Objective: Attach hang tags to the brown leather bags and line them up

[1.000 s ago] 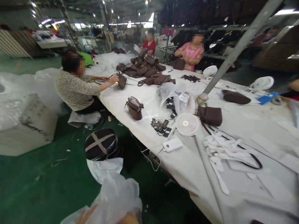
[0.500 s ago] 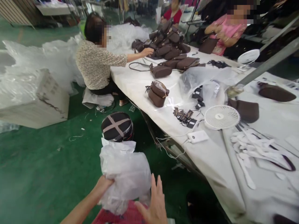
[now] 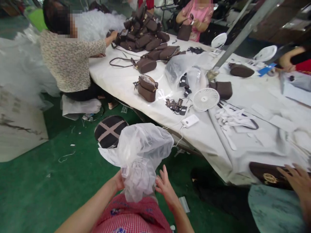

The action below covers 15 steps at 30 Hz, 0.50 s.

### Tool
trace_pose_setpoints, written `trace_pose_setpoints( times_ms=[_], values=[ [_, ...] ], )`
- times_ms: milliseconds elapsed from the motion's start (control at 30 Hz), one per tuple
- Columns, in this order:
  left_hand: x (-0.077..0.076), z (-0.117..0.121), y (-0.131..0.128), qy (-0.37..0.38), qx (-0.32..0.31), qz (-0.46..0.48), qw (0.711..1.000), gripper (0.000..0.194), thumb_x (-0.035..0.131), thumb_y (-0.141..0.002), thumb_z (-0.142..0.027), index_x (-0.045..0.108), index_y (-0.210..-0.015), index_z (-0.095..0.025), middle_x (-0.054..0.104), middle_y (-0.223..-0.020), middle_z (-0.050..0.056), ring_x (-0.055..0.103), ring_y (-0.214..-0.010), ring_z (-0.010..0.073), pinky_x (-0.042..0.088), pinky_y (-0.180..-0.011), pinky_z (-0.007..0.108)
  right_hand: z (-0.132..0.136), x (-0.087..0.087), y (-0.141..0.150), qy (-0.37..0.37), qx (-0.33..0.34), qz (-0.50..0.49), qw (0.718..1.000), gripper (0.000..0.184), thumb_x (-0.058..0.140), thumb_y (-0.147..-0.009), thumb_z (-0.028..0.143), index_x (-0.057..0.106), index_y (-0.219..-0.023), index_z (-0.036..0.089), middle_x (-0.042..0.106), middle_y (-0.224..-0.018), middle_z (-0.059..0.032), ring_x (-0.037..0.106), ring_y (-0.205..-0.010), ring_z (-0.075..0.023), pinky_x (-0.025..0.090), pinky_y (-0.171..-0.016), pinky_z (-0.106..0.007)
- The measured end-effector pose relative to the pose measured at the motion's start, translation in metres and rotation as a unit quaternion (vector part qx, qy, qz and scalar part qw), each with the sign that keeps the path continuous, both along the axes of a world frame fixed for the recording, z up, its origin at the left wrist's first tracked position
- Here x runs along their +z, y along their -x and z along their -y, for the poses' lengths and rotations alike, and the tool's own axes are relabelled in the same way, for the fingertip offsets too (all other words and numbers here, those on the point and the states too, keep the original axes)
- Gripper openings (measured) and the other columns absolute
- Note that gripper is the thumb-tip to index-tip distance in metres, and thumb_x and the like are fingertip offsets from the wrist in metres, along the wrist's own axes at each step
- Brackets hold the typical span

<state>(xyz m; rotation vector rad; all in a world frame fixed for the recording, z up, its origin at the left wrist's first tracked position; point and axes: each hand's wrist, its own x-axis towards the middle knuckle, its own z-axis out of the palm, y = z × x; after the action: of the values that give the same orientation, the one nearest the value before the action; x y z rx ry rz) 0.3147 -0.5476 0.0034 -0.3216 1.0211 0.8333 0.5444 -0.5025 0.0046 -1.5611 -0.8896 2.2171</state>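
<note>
Clear plastic bag held upright over wearer's lap, left of the white-covered counter. L hand grips its left side, fingertips hidden; R hand open w/ fingers apart, just beside its right side, contact unclear. Behind bag: blk round seat w/ tan cross. On counter: open brn handbag, wht fan, pile of brn bags nr seated co-worker.

Soft, moderate light leaves the worktop bright, the floor beneath it dark. Wide-angle stretching and blur soften the edges.
</note>
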Motion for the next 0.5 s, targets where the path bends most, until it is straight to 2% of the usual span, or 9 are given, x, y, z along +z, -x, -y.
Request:
trace_pose_setpoints(
  times_ms=[167, 267, 333, 433, 500],
  values=[
    [-0.009, -0.01, -0.032, 0.004, 0.006, 0.055, 0.998, 0.018, 0.062, -0.074, -0.025, 0.071, -0.075, -0.009, 0.073, -0.074, 0.01, 0.071, -0.075, 0.024, 0.056, -0.077, 0.034, -0.002, 0.004, -0.023, 0.003, -0.043, 0.005, 0.999, 0.128, 0.067, -0.06, 0.079, -0.006, -0.153, 0.033, 0.0, -0.161, -0.0174, 0.021, -0.145, -0.037, 0.039, -0.102, -0.055],
    [-0.018, -0.013, -0.045, -0.007, -0.038, 0.074, 0.997, 0.022, 0.059, -0.076, -0.025, 0.071, -0.08, -0.007, 0.073, -0.072, 0.01, 0.071, -0.073, 0.0235, 0.056, -0.077, 0.034, 0.003, -0.005, -0.051, 0.031, -0.078, 0.011, 0.996, 0.124, 0.065, -0.061, 0.08, -0.002, -0.154, 0.032, 0.004, -0.161, -0.0184, 0.025, -0.143, -0.0372, 0.039, -0.1, -0.056],
    [-0.022, -0.017, -0.055, -0.016, -0.072, 0.088, 0.993, 0.026, 0.057, -0.08, -0.029, 0.07, -0.083, -0.007, 0.073, -0.075, 0.01, 0.071, -0.075, 0.0233, 0.055, -0.08, 0.034, 0.009, -0.009, -0.071, 0.019, -0.104, 0.036, 0.994, 0.119, 0.062, -0.063, 0.081, 0.009, -0.154, 0.027, 0.012, -0.16, -0.0194, 0.026, -0.143, -0.0357, 0.036, -0.105, -0.055],
    [-0.023, -0.026, -0.076, -0.019, -0.113, 0.09, 0.989, 0.03, 0.055, -0.083, -0.034, 0.069, -0.084, -0.008, 0.074, -0.08, 0.01, 0.07, -0.078, 0.0226, 0.054, -0.083, 0.034, 0.02, 0.0, -0.091, -0.112, -0.124, 0.061, 0.984, 0.102, 0.054, -0.07, 0.08, 0.03, -0.15, 0.021, 0.026, -0.157, -0.0172, 0.028, -0.143, -0.0331, 0.026, -0.114, -0.05],
    [-0.021, -0.033, -0.093, -0.024, -0.14, 0.083, 0.986, 0.031, 0.055, -0.084, -0.037, 0.069, -0.085, -0.009, 0.074, -0.084, 0.01, 0.069, -0.081, 0.0229, 0.053, -0.085, 0.034, 0.025, 0.017, -0.096, -0.215, -0.11, 0.066, 0.968, 0.096, 0.059, -0.073, 0.071, 0.03, -0.151, 0.023, 0.028, -0.157, -0.0129, 0.027, -0.144, -0.0325, 0.026, -0.115, -0.048]
  ],
)
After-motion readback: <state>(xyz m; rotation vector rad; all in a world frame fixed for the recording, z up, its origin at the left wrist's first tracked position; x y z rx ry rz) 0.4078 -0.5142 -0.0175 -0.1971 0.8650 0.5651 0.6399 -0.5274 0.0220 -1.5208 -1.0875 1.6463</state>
